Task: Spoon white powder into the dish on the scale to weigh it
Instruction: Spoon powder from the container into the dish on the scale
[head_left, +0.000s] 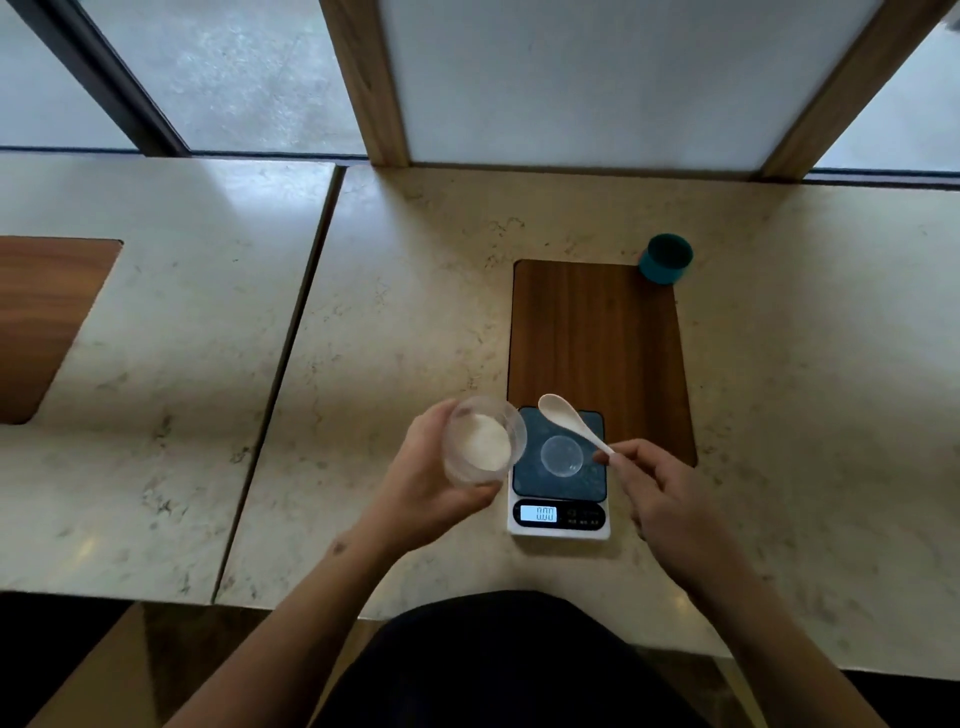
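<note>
Fingers (618, 457) of the right hand (670, 499) pinch the spoon (571, 422), bowl angled up-left. Powder cup (483, 440), gripped by the left hand (431, 483), lies just left; dish (562, 456) beneath.

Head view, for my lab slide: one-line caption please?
Left hand tilts powder cup; right hand holds empty spoon above dish on scale.

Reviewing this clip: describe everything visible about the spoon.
The spoon is a small one-piece white utensil, plastic by its look, with an oval bowl and a slim handle. Its bowl looks empty and hangs over the far edge of the scale, pointing toward the cup of powder. The right hand pinches the handle's end; nothing else touches it.
</note>
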